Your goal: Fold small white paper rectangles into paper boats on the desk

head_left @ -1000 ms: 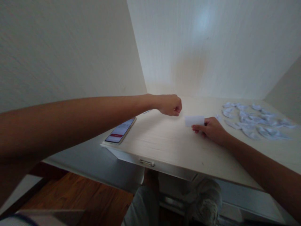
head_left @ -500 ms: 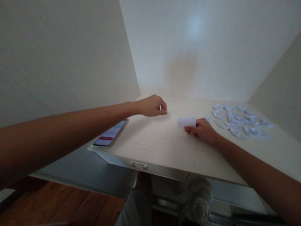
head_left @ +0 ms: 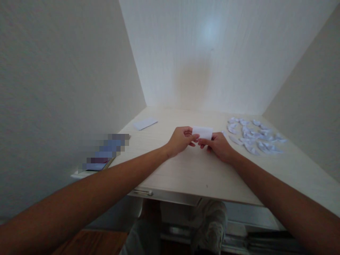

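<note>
Over the desk [head_left: 180, 177], drawer [head_left: 170, 197] closed, hands [head_left: 180, 141] [head_left: 221, 146] hold paper [head_left: 203, 132].

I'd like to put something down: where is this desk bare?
Bare desk lies between the left forearm and right forearm, near its front, and behind the held paper, between flat sheet and white pieces. Those pieces crowd the right.

Bare fingers [head_left: 206, 142] & forearms [head_left: 127, 181], lt. grey legwear [head_left: 143, 239].

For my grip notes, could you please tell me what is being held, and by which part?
Left hand and right hand pinch a white paper near its lower edge.
</note>
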A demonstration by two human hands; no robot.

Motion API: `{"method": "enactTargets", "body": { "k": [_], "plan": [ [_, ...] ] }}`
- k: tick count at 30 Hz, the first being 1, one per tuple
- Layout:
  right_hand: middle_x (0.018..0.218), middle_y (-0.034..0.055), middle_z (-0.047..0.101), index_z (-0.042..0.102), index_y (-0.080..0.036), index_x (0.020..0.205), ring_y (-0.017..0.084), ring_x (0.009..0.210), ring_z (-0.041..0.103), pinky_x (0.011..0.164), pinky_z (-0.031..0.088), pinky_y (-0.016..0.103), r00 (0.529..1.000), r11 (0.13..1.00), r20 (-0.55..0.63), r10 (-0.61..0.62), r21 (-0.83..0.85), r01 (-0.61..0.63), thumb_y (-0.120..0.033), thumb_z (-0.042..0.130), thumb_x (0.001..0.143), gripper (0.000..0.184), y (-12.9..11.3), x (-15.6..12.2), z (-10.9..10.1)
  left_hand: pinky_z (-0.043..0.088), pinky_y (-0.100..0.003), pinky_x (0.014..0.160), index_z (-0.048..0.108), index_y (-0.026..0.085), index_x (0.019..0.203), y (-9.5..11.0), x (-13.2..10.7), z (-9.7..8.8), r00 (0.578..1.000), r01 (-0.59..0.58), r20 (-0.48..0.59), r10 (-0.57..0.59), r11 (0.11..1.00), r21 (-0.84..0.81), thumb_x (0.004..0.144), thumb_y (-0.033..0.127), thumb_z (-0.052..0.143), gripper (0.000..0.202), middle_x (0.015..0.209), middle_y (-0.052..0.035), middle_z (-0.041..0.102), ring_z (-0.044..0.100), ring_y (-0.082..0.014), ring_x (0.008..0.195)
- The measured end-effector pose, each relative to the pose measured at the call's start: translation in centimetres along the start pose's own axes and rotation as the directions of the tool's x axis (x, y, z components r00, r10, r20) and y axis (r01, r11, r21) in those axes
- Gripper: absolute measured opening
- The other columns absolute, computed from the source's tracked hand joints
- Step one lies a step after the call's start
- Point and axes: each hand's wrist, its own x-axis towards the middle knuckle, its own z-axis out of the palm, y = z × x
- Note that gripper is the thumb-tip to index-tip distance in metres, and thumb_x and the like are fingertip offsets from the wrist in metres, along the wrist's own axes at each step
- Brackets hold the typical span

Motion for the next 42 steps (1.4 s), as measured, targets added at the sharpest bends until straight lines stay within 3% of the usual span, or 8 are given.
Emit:
{"method": "enactTargets", "body": {
  "k": [8,15,24,27,31,35,39,42],
  "plan": [
    [0.085,0.0069,0.079,0.079,-0.016,0.094,0.016,0.069,0.068,0.064,0.054,0.029,0.997,0.999,-0.068,-0.025,0.027,0.027,-0.048,0.079,0.077,0.036,0.0,0.6,-0.4,0.06,-0.026,0.057,0.076,0.012,0.091,-1.0,1.0,-1.8,0.999,0.033,0.028,-0.033,0.999,0.005,0.073,0.021,0.083,0.022,0.072,-0.0043,0.073,0.067,-0.0144,0.062],
    [0.07,0.0016,0.074,0.082,-0.018,0.082,0.013,0.061,0.059,0.062,0.046,0.027,0.997,0.996,-0.07,-0.037,-0.083,0.031,-0.045,0.078,0.08,0.027,-0.5,0.4,-0.5,0.056,-0.027,0.066,0.078,0.017,0.095,-1.4,0.8,-1.9,1.0,0.01,0.016,-0.01,1.0,-0.002,0.082,0.037,0.078,0.024,0.088,-0.0052,0.079,0.07,-0.0156,0.074],
    [0.071,0.0015,0.077,0.084,-0.022,0.078,0.015,0.063,0.06,0.064,0.043,0.029,0.997,0.99,-0.066,-0.044,-0.138,0.035,-0.04,0.08,0.078,0.018,-1.6,-0.4,-0.3,0.047,-0.026,0.064,0.081,0.017,0.076,-0.1,0.9,-1.9,1.0,-0.019,0.01,0.019,1.0,-0.018,0.075,0.033,0.085,0.016,0.07,-0.0027,0.075,0.063,-0.0138,0.066],
    [0.068,0.0015,0.075,0.084,-0.022,0.076,0.014,0.061,0.058,0.063,0.041,0.029,0.994,0.993,-0.109,-0.018,-0.114,0.005,-0.039,0.082,0.075,0.017,-1.2,-0.1,-0.9,0.049,-0.026,0.064,0.078,0.015,0.072,0.3,1.3,-3.5,0.997,-0.017,-0.07,0.01,0.994,-0.108,0.074,0.035,0.085,0.021,0.069,-0.003,0.072,0.063,-0.0137,0.067],
    [0.072,0.0038,0.075,0.082,-0.02,0.078,0.015,0.063,0.057,0.062,0.042,0.03,0.979,1.0,-0.201,0.021,-0.007,-0.022,-0.043,0.084,0.073,0.024,-0.2,0.4,-1.4,0.054,-0.025,0.069,0.074,0.015,0.082,0.4,1.3,-5.0,0.964,-0.037,-0.264,-0.034,0.965,-0.26,0.082,0.041,0.079,0.027,0.087,-0.0052,0.073,0.067,-0.0131,0.079],
    [0.084,0.0075,0.077,0.079,-0.02,0.081,0.018,0.072,0.064,0.064,0.046,0.03,0.979,0.992,-0.198,0.053,0.127,-0.028,-0.051,0.081,0.076,0.031,-0.2,0.3,-0.7,0.06,-0.032,0.072,0.077,0.014,0.103,0.2,0.2,-3.1,0.982,0.045,-0.151,-0.11,0.924,-0.38,0.079,0.045,0.084,0.04,0.104,-0.0113,0.076,0.07,-0.0174,0.083],
    [0.091,0.0101,0.078,0.077,-0.02,0.082,0.02,0.08,0.069,0.068,0.053,0.032,0.993,0.979,-0.11,0.042,0.204,-0.019,-0.054,0.077,0.08,0.033,-0.8,-0.3,0.5,0.061,-0.035,0.077,0.079,0.012,0.1,0.0,-0.7,-0.3,0.992,0.103,-0.024,-0.125,0.894,-0.436,0.074,0.04,0.088,0.039,0.102,-0.0139,0.078,0.072,-0.0205,0.087],
    [0.088,0.0096,0.078,0.078,-0.019,0.086,0.018,0.075,0.069,0.068,0.054,0.032,0.997,0.98,-0.073,0.001,0.199,0.014,-0.051,0.079,0.08,0.033,-0.9,-0.4,0.7,0.06,-0.035,0.078,0.079,0.012,0.1,-0.3,-0.8,-0.2,0.99,0.123,-0.011,-0.144,0.881,-0.457,0.077,0.04,0.086,0.037,0.105,-0.0148,0.079,0.072,-0.0211,0.088]
  ]
}}
